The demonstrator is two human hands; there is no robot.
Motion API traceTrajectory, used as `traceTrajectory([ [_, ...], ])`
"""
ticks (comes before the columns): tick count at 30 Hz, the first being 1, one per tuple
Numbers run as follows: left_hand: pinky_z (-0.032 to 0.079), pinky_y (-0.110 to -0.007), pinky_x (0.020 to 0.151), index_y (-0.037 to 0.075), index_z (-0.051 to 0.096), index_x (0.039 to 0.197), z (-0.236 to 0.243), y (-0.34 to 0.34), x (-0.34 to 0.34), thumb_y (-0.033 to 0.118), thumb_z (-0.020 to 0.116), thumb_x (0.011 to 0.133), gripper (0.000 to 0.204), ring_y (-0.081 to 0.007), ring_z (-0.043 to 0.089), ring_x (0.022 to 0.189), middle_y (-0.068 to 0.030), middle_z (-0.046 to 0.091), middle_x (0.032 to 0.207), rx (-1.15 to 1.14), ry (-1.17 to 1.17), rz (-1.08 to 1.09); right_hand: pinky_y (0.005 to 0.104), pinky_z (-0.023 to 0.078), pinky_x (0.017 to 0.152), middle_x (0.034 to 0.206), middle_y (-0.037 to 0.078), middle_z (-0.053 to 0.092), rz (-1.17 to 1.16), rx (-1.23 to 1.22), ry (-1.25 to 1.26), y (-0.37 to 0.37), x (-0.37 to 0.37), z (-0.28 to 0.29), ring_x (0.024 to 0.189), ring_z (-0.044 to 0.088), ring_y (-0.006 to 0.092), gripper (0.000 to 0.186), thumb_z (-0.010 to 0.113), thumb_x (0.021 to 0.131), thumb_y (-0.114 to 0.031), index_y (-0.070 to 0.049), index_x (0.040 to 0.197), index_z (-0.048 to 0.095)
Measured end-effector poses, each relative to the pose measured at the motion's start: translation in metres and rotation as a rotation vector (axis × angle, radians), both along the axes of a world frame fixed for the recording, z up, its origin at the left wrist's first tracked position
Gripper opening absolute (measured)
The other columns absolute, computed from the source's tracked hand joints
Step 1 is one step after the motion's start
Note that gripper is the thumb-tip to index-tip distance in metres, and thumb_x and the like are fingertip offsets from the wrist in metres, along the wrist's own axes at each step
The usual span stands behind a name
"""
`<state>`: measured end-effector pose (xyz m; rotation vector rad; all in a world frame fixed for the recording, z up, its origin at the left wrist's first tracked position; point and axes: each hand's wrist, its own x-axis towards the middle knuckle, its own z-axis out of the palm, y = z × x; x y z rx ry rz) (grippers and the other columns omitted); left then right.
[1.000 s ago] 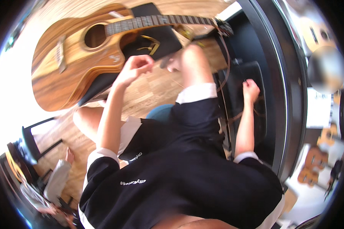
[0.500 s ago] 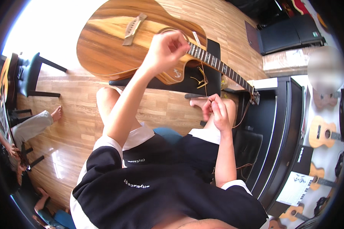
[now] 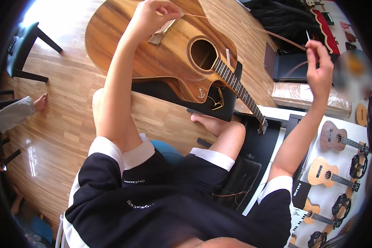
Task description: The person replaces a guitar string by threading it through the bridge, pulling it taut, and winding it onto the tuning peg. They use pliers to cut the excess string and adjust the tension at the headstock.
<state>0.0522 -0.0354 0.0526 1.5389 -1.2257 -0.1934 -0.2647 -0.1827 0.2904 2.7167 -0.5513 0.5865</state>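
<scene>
An acoustic guitar (image 3: pixel 173 62) of brown wood lies face up on a black mat (image 3: pixel 161 89) on the wooden floor in front of my knees. My left hand (image 3: pixel 153 16) is over the guitar's bridge (image 3: pixel 161 33) and pinches one end of a thin guitar string (image 3: pixel 285 40). That string arcs to the right through the air. My right hand (image 3: pixel 318 66) is raised at the right, well off the guitar, with its fingers closed on the string's other end. The guitar neck (image 3: pixel 239 95) points toward my right leg.
Several ukuleles (image 3: pixel 339 140) lie on a white surface at the lower right. A black box (image 3: pixel 289 66) and a wrapped bundle (image 3: pixel 301 97) sit behind the guitar neck. A dark stool (image 3: pixel 25 45) stands at the upper left, with another person's bare foot (image 3: pixel 39 101) beside it.
My left hand moved from the soundhole area to the bridge. My right hand rose from near the headstock up and to the right, drawing the string out.
</scene>
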Motion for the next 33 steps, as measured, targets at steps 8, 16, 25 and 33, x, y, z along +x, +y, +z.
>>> traceTrajectory([
  [8, 0.053, -0.042, 0.080, 0.011, 0.076, 0.092, -0.012, -0.015, -0.004, 0.013, 0.062, 0.080, 0.019, -0.0324, 0.067, 0.087, -0.0122, 0.071, 0.088, 0.262, -0.305, 0.276, 0.0355, 0.049, 0.073, 0.088, 0.019, 0.065, 0.053, 0.274, 0.436, -0.036, 0.066, -0.024, 0.079, 0.063, 0.0299, 0.011, 0.057, 0.093, -0.007, 0.000, 0.101, 0.058],
  [16, 0.053, -0.043, 0.082, 0.012, 0.075, 0.090, -0.022, -0.016, -0.010, 0.013, 0.062, 0.081, 0.016, -0.0351, 0.065, 0.088, -0.0113, 0.070, 0.092, 0.257, -0.281, 0.263, 0.0370, 0.050, 0.076, 0.087, 0.018, 0.068, -0.174, 0.721, 0.531, -0.051, 0.025, -0.140, 0.079, 0.064, 0.0269, 0.013, 0.059, 0.090, -0.008, 0.001, 0.099, 0.061],
  [25, 0.052, -0.046, 0.075, 0.003, 0.073, 0.077, -0.011, -0.014, -0.012, 0.015, 0.061, 0.080, 0.016, -0.0382, 0.066, 0.081, -0.0206, 0.067, 0.077, 0.255, -0.198, 0.258, 0.0217, 0.048, 0.070, 0.081, -0.002, 0.064, 0.015, 0.908, -0.086, -0.013, 0.064, -0.208, 0.075, 0.057, 0.0040, 0.010, 0.062, 0.092, -0.007, 0.000, 0.099, 0.064],
  [33, 0.052, -0.043, 0.083, 0.011, 0.074, 0.090, -0.025, -0.012, -0.008, 0.010, 0.064, 0.079, 0.016, -0.0342, 0.065, 0.089, -0.0090, 0.071, 0.092, 0.167, -0.284, 0.206, 0.0323, 0.055, 0.067, 0.082, 0.010, 0.071, 0.541, 0.507, -0.321, -0.005, 0.186, -0.256, 0.073, 0.070, 0.0217, 0.007, 0.066, 0.086, -0.007, -0.004, 0.092, 0.069],
])
